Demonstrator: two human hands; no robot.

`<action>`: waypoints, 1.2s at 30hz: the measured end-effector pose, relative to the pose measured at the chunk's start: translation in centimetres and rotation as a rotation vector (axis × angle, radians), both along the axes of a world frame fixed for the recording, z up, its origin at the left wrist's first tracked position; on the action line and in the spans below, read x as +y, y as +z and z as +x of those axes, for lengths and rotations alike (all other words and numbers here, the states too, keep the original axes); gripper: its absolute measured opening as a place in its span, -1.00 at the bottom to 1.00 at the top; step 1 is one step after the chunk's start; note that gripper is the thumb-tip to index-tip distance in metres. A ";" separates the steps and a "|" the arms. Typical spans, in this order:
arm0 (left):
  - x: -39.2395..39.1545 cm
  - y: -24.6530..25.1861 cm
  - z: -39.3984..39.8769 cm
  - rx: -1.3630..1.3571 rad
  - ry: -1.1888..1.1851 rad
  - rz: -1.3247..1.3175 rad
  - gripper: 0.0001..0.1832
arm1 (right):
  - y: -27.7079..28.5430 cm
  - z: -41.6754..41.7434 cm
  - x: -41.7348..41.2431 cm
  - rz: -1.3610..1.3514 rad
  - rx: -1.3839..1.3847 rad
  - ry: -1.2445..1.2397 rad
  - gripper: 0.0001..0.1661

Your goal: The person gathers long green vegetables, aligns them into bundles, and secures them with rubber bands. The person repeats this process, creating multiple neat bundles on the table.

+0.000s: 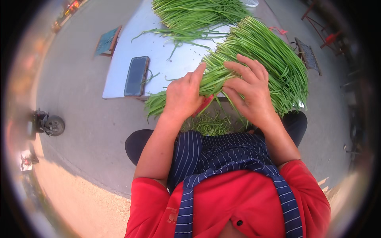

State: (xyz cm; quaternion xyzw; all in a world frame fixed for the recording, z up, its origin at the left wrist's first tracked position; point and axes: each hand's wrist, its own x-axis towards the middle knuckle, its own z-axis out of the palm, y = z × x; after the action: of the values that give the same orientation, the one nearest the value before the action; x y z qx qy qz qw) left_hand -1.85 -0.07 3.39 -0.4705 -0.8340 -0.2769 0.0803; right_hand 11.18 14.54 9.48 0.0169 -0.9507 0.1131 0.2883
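Note:
My left hand [184, 93] is closed around a bunch of garlic chives [212, 78], whose leafy ends [156, 104] stick out on its left side. Against the right of that bunch, the fingertips of my right hand [250, 84] touch the stalks, fingers bent and partly spread; whether they pinch a leaf is hidden. A large pile of garlic chives [268, 50] lies beyond and beside my right hand. Part of a red object [204, 105] shows below my left hand; what it is I cannot tell.
On the white tabletop [116, 80] lie a smartphone [136, 76], another chive pile [199, 13] and loose leaves [187, 34]. Green trimmings [212, 123] are heaped below the table's near edge. Low stools stand left [107, 41] and right [308, 55]. A wheeled vehicle [53, 125] stands far left.

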 end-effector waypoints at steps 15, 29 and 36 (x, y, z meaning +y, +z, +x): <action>-0.1 -0.3 -0.4 0.062 -0.016 0.021 -0.19 | -0.6 0.2 0.7 -0.134 -0.066 0.138 -0.83; -0.2 -0.5 -1.0 0.068 -0.024 0.054 -0.19 | -0.7 2.9 4.6 -1.376 0.321 0.239 -0.86; -0.3 0.2 -0.8 -0.213 0.053 0.082 -0.26 | -0.4 2.7 5.7 -1.443 0.447 0.212 -0.85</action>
State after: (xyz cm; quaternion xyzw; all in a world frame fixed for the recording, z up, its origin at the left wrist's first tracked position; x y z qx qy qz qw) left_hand -2.64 -0.35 3.59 -0.4123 -0.8380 -0.3570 0.0176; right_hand 13.86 20.21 9.09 -0.0619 -0.5535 0.7272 0.4012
